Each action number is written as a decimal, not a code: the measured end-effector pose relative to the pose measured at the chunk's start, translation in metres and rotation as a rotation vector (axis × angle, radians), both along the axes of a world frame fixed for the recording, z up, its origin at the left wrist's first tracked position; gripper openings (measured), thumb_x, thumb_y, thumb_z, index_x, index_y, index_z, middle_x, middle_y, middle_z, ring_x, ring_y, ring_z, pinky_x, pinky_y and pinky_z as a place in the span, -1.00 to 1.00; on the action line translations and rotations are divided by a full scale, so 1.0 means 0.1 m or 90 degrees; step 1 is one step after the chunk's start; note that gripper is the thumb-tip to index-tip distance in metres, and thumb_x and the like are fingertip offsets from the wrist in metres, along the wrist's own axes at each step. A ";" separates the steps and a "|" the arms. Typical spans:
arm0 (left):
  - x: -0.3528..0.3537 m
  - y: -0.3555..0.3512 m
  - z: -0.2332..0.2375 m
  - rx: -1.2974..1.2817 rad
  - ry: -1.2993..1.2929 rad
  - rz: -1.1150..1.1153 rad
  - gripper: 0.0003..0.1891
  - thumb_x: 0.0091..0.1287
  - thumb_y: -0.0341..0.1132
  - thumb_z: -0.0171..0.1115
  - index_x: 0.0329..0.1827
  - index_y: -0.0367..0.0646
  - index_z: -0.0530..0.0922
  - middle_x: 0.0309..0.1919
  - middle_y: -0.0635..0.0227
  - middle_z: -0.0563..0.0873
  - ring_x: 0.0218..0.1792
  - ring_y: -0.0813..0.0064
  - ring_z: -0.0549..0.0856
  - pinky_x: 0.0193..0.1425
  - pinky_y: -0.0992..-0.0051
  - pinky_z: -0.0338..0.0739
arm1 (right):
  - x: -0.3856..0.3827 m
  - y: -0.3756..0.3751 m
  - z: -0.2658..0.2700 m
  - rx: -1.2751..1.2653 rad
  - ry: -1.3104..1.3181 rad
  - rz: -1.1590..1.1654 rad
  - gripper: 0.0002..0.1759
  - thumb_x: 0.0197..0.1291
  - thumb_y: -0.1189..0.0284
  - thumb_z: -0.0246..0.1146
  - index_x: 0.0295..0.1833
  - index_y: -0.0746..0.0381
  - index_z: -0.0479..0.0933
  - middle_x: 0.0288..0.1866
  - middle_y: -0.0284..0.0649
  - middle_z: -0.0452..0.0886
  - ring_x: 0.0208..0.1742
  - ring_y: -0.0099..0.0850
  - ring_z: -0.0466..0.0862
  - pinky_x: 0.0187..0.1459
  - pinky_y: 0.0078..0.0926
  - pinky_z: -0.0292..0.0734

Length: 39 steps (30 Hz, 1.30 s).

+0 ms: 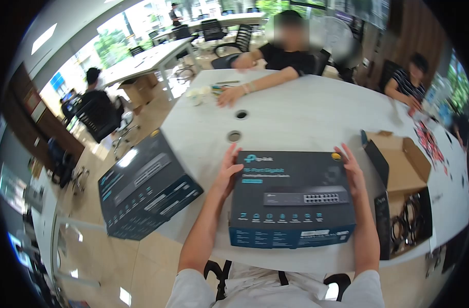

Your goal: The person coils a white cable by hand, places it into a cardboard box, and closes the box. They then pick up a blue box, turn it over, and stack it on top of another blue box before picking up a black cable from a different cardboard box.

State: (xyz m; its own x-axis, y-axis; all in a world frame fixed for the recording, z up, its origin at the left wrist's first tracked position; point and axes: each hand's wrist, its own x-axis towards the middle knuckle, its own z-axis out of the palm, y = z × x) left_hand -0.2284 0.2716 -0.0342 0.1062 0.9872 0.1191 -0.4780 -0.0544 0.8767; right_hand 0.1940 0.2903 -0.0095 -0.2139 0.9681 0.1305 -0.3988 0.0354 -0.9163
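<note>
A dark tp-link switch box (pixel 291 205) lies on the white table in front of me, its printed top face up. My left hand (pixel 229 172) presses against its left side near the far corner. On the opposite side, my right hand (pixel 351 172) grips the far right corner, so the box is held between both palms. A second similar dark box (pixel 147 185) stands to the left at the table's edge, tilted in view. To the right sits an open box (pixel 404 220) with black cables inside and its brown cardboard flaps raised.
Across the white table (pixel 306 113), a person in black (pixel 288 56) rests an arm near small items. Another person (pixel 410 82) sits at the far right beside red items (pixel 430 143). Two round cable holes lie mid-table. A seated person (pixel 93 102) is at the left.
</note>
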 end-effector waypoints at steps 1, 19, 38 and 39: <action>0.02 0.00 0.01 -0.002 0.016 -0.006 -0.06 0.18 -0.43 0.29 0.65 0.01 0.03 0.53 0.16 0.19 0.49 0.22 0.28 0.55 0.31 0.20 | 0.00 0.00 0.00 -0.004 0.010 0.008 -0.03 0.01 0.41 0.27 0.61 0.21 0.12 0.53 -0.06 0.30 0.48 -0.26 0.36 0.50 -0.37 0.18; 0.12 -0.14 0.22 -0.008 0.118 0.050 -0.18 0.27 -0.59 0.10 0.64 -0.02 0.08 0.56 0.20 0.18 0.49 0.32 0.31 0.52 0.39 0.27 | 0.19 -0.74 -0.09 -0.102 -0.124 -0.009 -0.14 0.30 0.32 0.27 0.63 0.22 0.06 0.57 -0.01 0.22 0.52 -0.26 0.32 0.49 -0.40 0.20; 0.39 -2.19 -0.04 -0.056 0.228 0.152 -0.26 0.60 0.12 -0.24 0.61 -0.31 0.06 0.55 0.18 0.28 0.56 0.34 0.21 0.61 0.34 0.00 | 0.06 -2.20 -0.21 -0.071 -0.215 -0.111 -0.19 0.54 0.07 0.00 0.64 0.33 -0.07 0.68 -0.07 0.01 0.67 -0.27 0.00 0.59 -0.35 -0.13; 0.41 -2.21 -0.03 -0.061 0.219 0.145 -0.23 0.60 0.16 -0.27 0.62 -0.30 0.04 0.55 0.19 0.27 0.57 0.35 0.20 0.61 0.34 -0.01 | 0.05 -2.19 -0.14 -0.086 -0.231 -0.105 -0.21 0.55 0.11 -0.01 0.64 0.35 -0.07 0.67 -0.07 0.03 0.67 -0.28 0.02 0.58 -0.38 -0.13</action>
State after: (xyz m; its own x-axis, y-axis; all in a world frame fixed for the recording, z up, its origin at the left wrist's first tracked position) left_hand -0.1875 0.0502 -0.0371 -0.0980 0.9949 0.0219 -0.1413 -0.0357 0.9893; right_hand 0.1994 0.0711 -0.0237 -0.0632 0.9965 -0.0556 -0.0484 -0.0587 -0.9971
